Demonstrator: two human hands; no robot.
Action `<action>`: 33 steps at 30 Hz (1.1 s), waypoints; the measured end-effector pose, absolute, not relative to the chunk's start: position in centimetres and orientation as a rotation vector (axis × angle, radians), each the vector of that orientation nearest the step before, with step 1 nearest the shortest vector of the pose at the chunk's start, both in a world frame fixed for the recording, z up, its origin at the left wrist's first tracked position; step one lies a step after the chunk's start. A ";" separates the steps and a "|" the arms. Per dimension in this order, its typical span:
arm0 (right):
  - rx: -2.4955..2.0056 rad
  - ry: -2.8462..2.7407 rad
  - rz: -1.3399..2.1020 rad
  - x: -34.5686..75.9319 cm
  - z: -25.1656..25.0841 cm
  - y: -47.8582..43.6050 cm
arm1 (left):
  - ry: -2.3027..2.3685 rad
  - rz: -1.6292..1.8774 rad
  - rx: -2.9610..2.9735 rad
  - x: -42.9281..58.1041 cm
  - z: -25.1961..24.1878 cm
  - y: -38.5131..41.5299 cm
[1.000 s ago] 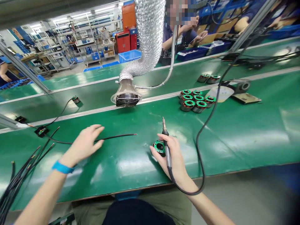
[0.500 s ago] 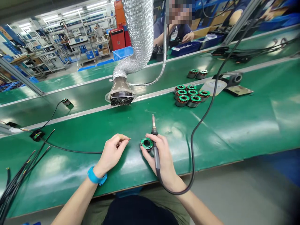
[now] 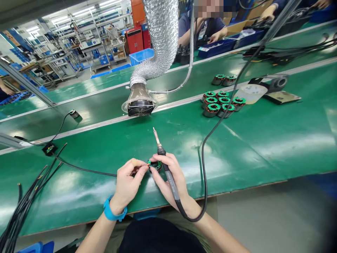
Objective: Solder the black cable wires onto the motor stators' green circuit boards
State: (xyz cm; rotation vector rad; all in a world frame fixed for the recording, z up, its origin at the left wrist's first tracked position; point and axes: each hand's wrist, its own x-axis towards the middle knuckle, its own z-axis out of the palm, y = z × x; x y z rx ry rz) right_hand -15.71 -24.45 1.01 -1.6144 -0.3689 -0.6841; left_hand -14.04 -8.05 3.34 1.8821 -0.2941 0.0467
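Note:
My left hand (image 3: 131, 179), with a blue band at the wrist, pinches the end of a black cable (image 3: 86, 170). The cable's coloured wire tips meet the edge of a motor stator (image 3: 158, 165) topped by a green circuit board. My right hand (image 3: 172, 177) grips this stator between thumb and fingers. Across the same hand lies a soldering iron (image 3: 170, 175), its metal tip pointing up and away over the table. Fingers partly cover the stator, so whether the wires touch the board I cannot tell.
Several stators (image 3: 212, 109) with green boards stand grouped at the right, beside a soldering stand (image 3: 280, 84). A fume-extraction duct (image 3: 140, 100) hangs ahead. Loose black cables (image 3: 25, 203) lie at the left. The iron's cord (image 3: 203, 165) loops on the right. A co-worker (image 3: 202, 28) sits opposite.
My hands have come together, bringing the cable end to the stator. The stator has shifted left and tilted, and the soldering iron's tip has swung left.

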 end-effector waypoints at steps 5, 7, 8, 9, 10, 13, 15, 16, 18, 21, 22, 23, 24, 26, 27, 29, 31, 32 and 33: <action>-1.514 -0.332 -0.671 -15.7 1.0 -23.7 | -0.371 0.053 1.901 -14.1 4.0 -8.2; -1.466 -0.300 -0.633 -15.7 0.9 -23.5 | -0.379 0.059 1.887 -14.1 4.2 -8.2; -1.436 -0.280 -0.611 -15.7 0.8 -23.4 | -0.377 0.067 1.882 -14.1 4.3 -8.2; -1.404 -0.260 -0.591 -15.8 0.8 -23.2 | -0.375 0.082 1.879 -14.1 4.3 -8.2; -1.375 -0.238 -0.575 -15.9 0.8 -23.1 | -0.372 0.102 1.878 -14.2 4.3 -8.3; -1.313 -0.159 -0.547 -16.2 1.1 -22.3 | -0.335 0.168 1.862 -14.4 4.3 -8.6; -1.283 -0.107 -0.555 -16.5 1.5 -21.7 | -0.269 0.191 1.820 -14.5 4.2 -9.1; -1.269 -0.084 -0.569 -16.6 1.7 -21.3 | -0.229 0.195 1.789 -14.6 4.1 -9.3; -1.258 -0.049 -0.620 -16.8 2.1 -20.7 | -0.157 0.204 1.721 -14.7 4.1 -9.8; -1.270 0.001 -0.688 -17.0 2.5 -19.9 | -0.091 0.214 1.631 -14.8 4.0 -10.3; -1.272 0.020 -0.706 -17.1 2.6 -19.6 | -0.071 0.211 1.609 -14.8 4.0 -10.5; -1.275 0.038 -0.721 -17.2 2.6 -19.3 | -0.049 0.208 1.588 -14.8 3.9 -10.5; -1.279 0.051 -0.737 -17.2 2.5 -19.0 | -0.024 0.204 1.567 -14.7 3.9 -10.6; -1.299 0.062 -0.766 -17.3 2.2 -18.7 | 0.026 0.183 1.531 -14.7 3.8 -10.6; -1.313 0.061 -0.772 -17.3 2.0 -18.6 | 0.044 0.160 1.519 -14.7 3.8 -10.5; -1.349 0.036 -0.777 -17.3 1.6 -18.9 | 0.047 0.066 1.525 -14.6 4.0 -10.1; -1.406 -0.007 -0.775 -17.3 1.3 -19.7 | 0.018 -0.056 1.568 -14.4 4.3 -9.3; -1.449 -0.030 -0.782 -17.3 1.1 -20.3 | 0.003 -0.115 1.593 -14.3 4.5 -8.9; -1.503 -0.051 -0.795 -17.4 1.0 -20.9 | -0.010 -0.175 1.614 -14.1 4.7 -8.4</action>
